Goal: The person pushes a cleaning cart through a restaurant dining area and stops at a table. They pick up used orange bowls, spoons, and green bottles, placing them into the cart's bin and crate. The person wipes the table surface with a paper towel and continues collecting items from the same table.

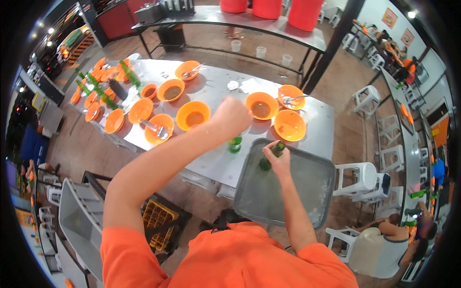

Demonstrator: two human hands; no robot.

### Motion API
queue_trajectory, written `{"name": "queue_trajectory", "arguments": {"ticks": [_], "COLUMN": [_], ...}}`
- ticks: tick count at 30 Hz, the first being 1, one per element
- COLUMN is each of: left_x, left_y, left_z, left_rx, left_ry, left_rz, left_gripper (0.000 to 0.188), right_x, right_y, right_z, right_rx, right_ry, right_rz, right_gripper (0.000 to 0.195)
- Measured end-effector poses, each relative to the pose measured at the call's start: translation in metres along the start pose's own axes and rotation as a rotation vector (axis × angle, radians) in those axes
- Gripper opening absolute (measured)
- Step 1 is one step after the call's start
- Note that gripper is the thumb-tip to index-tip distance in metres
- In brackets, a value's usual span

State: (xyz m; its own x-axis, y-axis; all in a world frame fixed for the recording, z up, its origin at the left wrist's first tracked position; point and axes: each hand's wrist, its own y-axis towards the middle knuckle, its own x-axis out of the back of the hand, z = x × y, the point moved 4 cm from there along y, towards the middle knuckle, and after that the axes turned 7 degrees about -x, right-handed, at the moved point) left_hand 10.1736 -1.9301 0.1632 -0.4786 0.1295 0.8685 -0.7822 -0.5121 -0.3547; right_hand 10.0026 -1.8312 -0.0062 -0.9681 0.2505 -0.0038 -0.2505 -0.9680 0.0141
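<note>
My right hand [278, 158] is wrapped around the upper part of a green glass bottle [265, 163], which stands on a grey serving tray [306, 187]. The tray overlaps the near right part of the metal table [214, 163] and juts out past its edge toward me. My left hand [233, 118] is curled above the table, between orange bowls, its fingers turned away; whether it holds anything is hidden. Below its wrist shows a green glass object [235, 144], partly covered. Nearest the left hand are an orange bowl with brown liquid [261, 105] and another orange bowl [193, 112].
Used orange bowls [290, 126], cutlery [160, 131], crumpled tissues [252, 85] and green bottles [102, 94] cover much of the table. White stools [356, 178] and a seated person [381, 248] are at right. A yellow crate [158, 223] and grey bin [79, 212] stand at lower left.
</note>
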Motion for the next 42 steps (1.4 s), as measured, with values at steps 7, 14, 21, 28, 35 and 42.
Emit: {"name": "queue_trajectory", "arguments": {"ticks": [7,14,21,28,35,42], "left_x": [0.007,-0.167,-0.224,-0.276,-0.268,-0.267], "left_y": [-0.086,-0.079,-0.047,-0.031,-0.042,-0.077], "left_z": [0.077,0.069,0.029,0.002,0.001,-0.012], "left_rx": [0.182,0.506,0.873,0.888,0.930,0.937], "left_ry": [-0.491,-1.425,-1.165,-0.968,-0.980,-0.817], "left_rz": [-0.567,-1.217,-0.970,-0.795,-0.576,-0.602], "left_gripper": [0.049,0.066,0.067,0.097,0.114,0.122], "right_x": [0.011,0.006,0.011,0.012,0.003,-0.071], "right_y": [0.005,0.004,-0.001,-0.003,0.005,0.015], "right_z": [-0.016,-0.012,-0.013,-0.016,-0.004,0.051], "right_rx": [0.021,0.042,0.054,0.067,0.218,0.158], "right_ry": [0.057,0.018,-0.039,-0.022,-0.122,-0.030], "right_rz": [0.018,0.039,0.044,0.050,0.070,0.366], "right_gripper": [0.012,0.010,0.010,0.010,0.020,0.086]}}
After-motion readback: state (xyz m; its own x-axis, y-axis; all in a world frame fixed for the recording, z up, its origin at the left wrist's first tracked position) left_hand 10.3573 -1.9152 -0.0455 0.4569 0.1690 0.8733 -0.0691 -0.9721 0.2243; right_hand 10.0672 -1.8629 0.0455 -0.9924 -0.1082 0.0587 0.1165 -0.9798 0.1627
